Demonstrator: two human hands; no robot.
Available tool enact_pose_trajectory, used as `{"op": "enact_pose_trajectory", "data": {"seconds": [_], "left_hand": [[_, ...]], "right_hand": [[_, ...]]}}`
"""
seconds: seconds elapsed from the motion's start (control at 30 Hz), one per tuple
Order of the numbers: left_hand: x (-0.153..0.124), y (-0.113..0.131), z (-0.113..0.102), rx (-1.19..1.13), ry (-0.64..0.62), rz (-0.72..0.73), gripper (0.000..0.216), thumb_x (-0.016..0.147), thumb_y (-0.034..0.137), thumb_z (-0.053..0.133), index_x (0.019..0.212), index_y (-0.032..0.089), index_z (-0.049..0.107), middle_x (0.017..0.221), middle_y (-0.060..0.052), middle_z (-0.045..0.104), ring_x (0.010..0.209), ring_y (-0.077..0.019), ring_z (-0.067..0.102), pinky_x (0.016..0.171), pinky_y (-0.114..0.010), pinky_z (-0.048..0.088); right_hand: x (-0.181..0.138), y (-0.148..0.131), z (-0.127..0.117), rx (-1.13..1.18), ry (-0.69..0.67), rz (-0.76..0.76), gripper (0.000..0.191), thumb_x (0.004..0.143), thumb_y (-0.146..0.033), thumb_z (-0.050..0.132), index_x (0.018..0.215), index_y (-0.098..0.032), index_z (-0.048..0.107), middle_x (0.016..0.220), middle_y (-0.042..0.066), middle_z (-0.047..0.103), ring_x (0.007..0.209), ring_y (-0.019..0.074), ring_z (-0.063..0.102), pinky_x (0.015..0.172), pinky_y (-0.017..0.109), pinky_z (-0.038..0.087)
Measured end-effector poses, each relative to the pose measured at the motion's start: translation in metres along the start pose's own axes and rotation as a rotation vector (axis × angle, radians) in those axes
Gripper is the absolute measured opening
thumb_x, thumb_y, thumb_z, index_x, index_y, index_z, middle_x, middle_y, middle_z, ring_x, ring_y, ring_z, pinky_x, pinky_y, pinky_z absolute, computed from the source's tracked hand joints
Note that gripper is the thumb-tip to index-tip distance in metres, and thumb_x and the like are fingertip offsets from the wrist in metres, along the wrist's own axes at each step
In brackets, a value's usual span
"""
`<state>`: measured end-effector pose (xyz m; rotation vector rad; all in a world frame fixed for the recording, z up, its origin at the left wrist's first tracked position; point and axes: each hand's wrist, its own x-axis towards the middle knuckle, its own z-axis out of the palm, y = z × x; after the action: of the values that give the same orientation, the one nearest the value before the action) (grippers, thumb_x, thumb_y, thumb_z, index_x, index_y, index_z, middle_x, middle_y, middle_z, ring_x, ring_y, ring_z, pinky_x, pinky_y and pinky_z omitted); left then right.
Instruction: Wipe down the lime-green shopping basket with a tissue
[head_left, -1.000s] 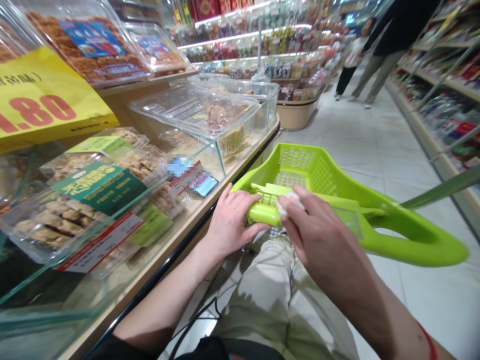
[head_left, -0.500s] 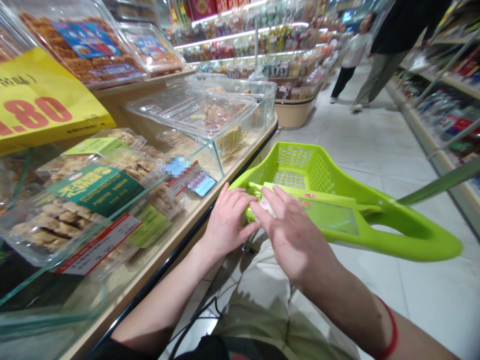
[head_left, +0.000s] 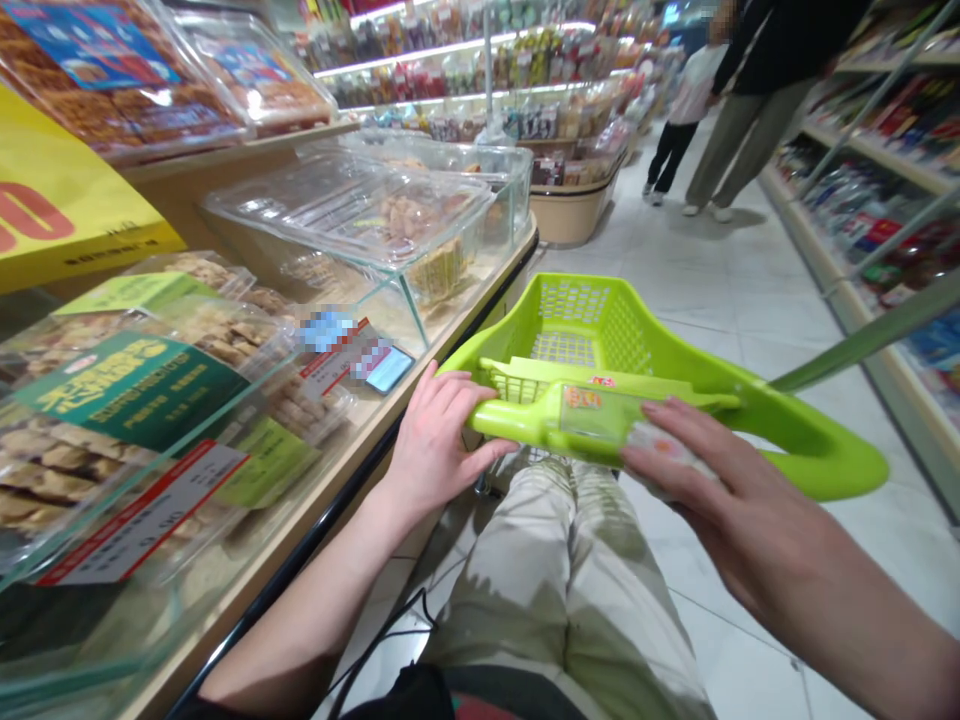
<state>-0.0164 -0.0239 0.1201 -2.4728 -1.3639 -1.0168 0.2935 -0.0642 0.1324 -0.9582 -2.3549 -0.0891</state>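
Note:
A bright green plastic shopping cart stands in front of me, its basket pointing away down the aisle. My left hand grips the left end of the cart's handle, fingers over the rim and thumb below the bar. My right hand presses a small white wipe-like piece with faint pinkish spots against the right part of the handle bar. Fingers partly cover this piece, so its exact kind is unclear. Between the hands, the bar carries a clear panel with an orange-red sticker.
At left, a glass-fronted counter holds packaged biscuits and clear-lidded bins. A phone lies near its edge. Shelves line the right side. Two people stand or walk farther up the aisle.
My right hand has slid rightward along the handle with the white piece, away from my left hand. My left hand keeps its place on the handle. The view has shifted slightly.

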Motion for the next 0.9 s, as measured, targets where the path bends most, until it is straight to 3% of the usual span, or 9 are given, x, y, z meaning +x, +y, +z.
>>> {"op": "enact_pose_trajectory", "data": {"seconds": [0.1,0.2,0.37,0.57,0.77,0.9], "left_hand": [[0.001,0.001,0.0,0.001,0.011,-0.005,0.051,0.079,0.058,0.074,0.111,0.02,0.059,0.106,-0.005,0.071,0.114,-0.0248,0.061,0.119,-0.055,0.033],[0.002,0.002,-0.001,0.003,0.019,-0.009,0.051,0.079,0.059,0.073,0.11,0.021,0.06,0.104,-0.005,0.071,0.114,-0.0249,0.062,0.12,-0.055,0.032],[0.006,0.007,-0.005,0.033,0.004,0.004,0.049,0.079,0.057,0.074,0.109,0.021,0.06,0.104,-0.005,0.072,0.114,-0.0253,0.063,0.121,-0.056,0.03],[0.012,0.013,-0.005,0.05,-0.031,0.045,0.047,0.085,0.051,0.068,0.12,0.02,0.06,0.104,-0.005,0.072,0.109,-0.0241,0.065,0.122,-0.057,0.028],[0.015,0.013,-0.003,0.009,-0.084,0.067,0.045,0.086,0.055,0.065,0.115,0.021,0.061,0.101,-0.003,0.072,0.095,-0.0202,0.067,0.122,-0.055,0.029],[0.015,0.012,-0.002,-0.003,-0.087,0.069,0.05,0.083,0.058,0.069,0.116,0.022,0.06,0.102,-0.004,0.073,0.095,-0.0207,0.067,0.121,-0.054,0.03]], "right_hand": [[-0.016,0.011,-0.016,0.002,-0.051,0.044,0.052,0.096,-0.01,0.047,0.144,-0.028,0.049,0.158,0.011,0.043,0.14,0.0306,0.048,0.108,0.052,0.051],[-0.012,0.01,-0.017,0.02,-0.06,0.058,0.053,0.095,-0.008,0.047,0.143,-0.028,0.051,0.157,0.01,0.044,0.14,0.0295,0.049,0.107,0.049,0.053],[0.032,-0.008,0.005,0.107,-0.034,-0.042,0.047,0.093,-0.001,0.047,0.132,-0.024,0.058,0.154,0.011,0.048,0.145,0.0291,0.042,0.113,0.053,0.046],[0.077,-0.026,0.026,0.089,-0.036,-0.156,0.034,0.098,-0.008,0.044,0.124,-0.014,0.065,0.141,0.021,0.059,0.135,0.0303,0.054,0.108,0.049,0.051],[0.051,-0.008,0.009,0.171,-0.074,-0.069,0.038,0.096,-0.006,0.046,0.127,-0.025,0.06,0.151,0.011,0.052,0.143,0.0257,0.046,0.112,0.049,0.048],[0.022,0.013,-0.023,0.192,-0.156,-0.019,0.046,0.095,-0.007,0.043,0.132,-0.032,0.057,0.152,0.005,0.052,0.138,0.0238,0.052,0.102,0.043,0.057]]}}
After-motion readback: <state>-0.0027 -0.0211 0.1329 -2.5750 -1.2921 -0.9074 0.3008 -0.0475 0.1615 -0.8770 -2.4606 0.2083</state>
